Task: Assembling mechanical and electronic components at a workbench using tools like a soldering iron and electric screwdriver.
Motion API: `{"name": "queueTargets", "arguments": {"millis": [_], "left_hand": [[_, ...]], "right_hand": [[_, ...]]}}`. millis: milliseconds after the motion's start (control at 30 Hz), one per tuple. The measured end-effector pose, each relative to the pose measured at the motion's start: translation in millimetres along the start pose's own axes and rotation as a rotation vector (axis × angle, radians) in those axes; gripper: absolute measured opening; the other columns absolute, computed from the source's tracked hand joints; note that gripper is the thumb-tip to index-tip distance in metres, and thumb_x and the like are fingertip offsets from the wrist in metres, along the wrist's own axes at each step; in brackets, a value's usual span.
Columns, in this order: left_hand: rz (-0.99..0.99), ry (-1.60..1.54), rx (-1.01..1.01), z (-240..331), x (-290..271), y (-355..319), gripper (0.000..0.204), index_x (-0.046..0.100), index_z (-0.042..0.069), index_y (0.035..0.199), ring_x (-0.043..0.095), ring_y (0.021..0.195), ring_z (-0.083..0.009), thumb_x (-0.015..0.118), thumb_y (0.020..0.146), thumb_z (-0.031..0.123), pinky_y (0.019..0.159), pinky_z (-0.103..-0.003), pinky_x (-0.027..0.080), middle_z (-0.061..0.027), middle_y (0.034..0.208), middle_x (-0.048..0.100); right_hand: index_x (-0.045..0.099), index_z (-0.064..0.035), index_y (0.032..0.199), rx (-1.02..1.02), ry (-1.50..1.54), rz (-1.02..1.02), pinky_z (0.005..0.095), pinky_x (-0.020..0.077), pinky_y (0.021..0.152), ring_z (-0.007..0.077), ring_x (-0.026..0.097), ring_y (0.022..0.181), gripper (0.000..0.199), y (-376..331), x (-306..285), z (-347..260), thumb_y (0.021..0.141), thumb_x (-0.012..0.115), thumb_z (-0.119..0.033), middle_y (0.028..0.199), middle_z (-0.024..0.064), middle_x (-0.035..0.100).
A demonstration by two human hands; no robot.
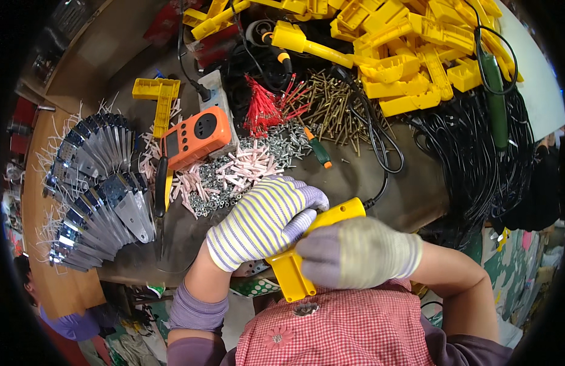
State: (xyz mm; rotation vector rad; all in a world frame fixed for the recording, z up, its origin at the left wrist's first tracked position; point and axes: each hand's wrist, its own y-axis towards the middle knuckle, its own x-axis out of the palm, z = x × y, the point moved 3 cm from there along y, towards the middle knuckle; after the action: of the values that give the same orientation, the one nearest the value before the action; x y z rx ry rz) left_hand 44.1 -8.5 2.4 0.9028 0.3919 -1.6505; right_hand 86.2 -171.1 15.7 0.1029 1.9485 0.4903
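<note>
Both hands wore striped knit gloves and held one yellow plastic housing point(307, 250) close to the person's chest, just above the near edge of the bench point(410, 195). The left hand point(264, 222) was curled over the top of the housing, with its fingers closed down on the middle part. The right hand point(355, 251) was wrapped tight around the lower side, its fingers shut on the plastic. A black cord point(380, 165) ran out of the far end of the housing toward the heap of black cables point(477, 152).

The long side of the housing ran on a slant. Its wide end pointed down toward the red checked shirt point(349, 329), and its thin end pointed up and to the right, toward the cord.

To do this step well, I think the right hand should keep the housing still while the left hand's fingers press or fit the small part. The two halves should line up before any hard push. The cord should stay loose so it does not tug.

Farther back on the bench lay pink sleeves point(246, 168), small silver screws point(282, 143), an orange meter point(194, 137), grey metal plates point(99, 195) and a big pile of yellow housings point(410, 55).
</note>
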Motion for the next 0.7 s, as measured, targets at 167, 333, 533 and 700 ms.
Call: {"name": "queueTargets", "arguments": {"millis": [167, 333, 533, 700], "left_hand": [[0.106, -0.006, 0.095, 2.7, -13.3, -7.4, 0.015, 0.066, 0.004, 0.079, 0.062, 0.079, -0.0329, 0.074, 0.076, 0.016, 0.076, -0.042, 0.051, -0.0111, 0.084, 0.064], [0.378, 0.149, -0.116, -6.4, -26.3, -11.0, 0.013, 0.071, 0.005, 0.094, 0.066, 0.087, -0.0277, 0.070, 0.081, 0.007, 0.080, -0.038, 0.053, -0.0106, 0.093, 0.070], [-0.020, 0.913, -0.099, -29.5, -7.9, 37.7, 0.007, 0.068, 0.010, 0.080, 0.065, 0.080, -0.0276, 0.064, 0.078, 0.015, 0.069, -0.042, 0.050, -0.0083, 0.078, 0.064], [-0.120, 0.970, 0.035, -31.6, -11.3, 51.5, 0.009, 0.069, 0.011, 0.080, 0.067, 0.082, -0.0255, 0.062, 0.079, 0.017, 0.069, -0.039, 0.050, -0.0082, 0.081, 0.066]], "right_hand": [[0.064, -0.0074, 0.095, 0.594, -0.292, -0.025, 0.0397, 0.0571, 0.070, 0.0300, 0.070, 0.083, 0.013, 5.8, -36.3, 67.9, 0.085, 0.060, -0.014, 0.088, 0.0105, 0.068], [0.065, -0.0059, 0.095, 0.584, -0.509, -0.225, 0.0405, 0.0578, 0.069, 0.0298, 0.071, 0.081, 0.014, 18.7, -7.6, 88.6, 0.091, 0.056, -0.015, 0.084, 0.0119, 0.069], [0.066, -0.0060, 0.094, 0.467, -0.252, 0.053, 0.0399, 0.0558, 0.071, 0.0311, 0.069, 0.085, 0.012, -5.8, -42.1, 68.2, 0.085, 0.068, -0.012, 0.089, 0.0130, 0.068], [0.072, -0.0091, 0.086, 0.360, 0.123, 0.158, 0.0365, 0.0530, 0.065, 0.0265, 0.064, 0.075, 0.013, -33.0, -43.1, 36.2, 0.075, 0.077, -0.013, 0.082, 0.0061, 0.062]]}}
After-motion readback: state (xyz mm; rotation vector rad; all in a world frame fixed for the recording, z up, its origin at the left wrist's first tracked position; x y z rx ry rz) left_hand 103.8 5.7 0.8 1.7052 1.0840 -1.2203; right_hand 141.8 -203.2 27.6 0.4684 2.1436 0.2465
